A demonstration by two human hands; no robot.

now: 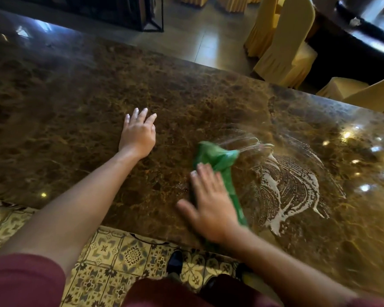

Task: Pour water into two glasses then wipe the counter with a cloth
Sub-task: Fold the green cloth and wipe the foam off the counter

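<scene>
A green cloth [217, 156] lies crumpled on the brown marble counter [75, 96], and my right hand [211, 202] presses flat on its near part with straight, spread fingers. My hand is motion-blurred. Wet streaks and whitish smears [297, 187] fan out on the counter just right of the cloth. My left hand [138, 134] rests flat on the bare marble to the left, fingers straight, holding nothing. No glasses or water container are in view.
The counter's near edge runs above a patterned tile floor [120, 258] where my dark shoes [174, 261] show. Beyond the far edge stand chairs in yellow covers [284, 41] and a dark metal frame [151, 16].
</scene>
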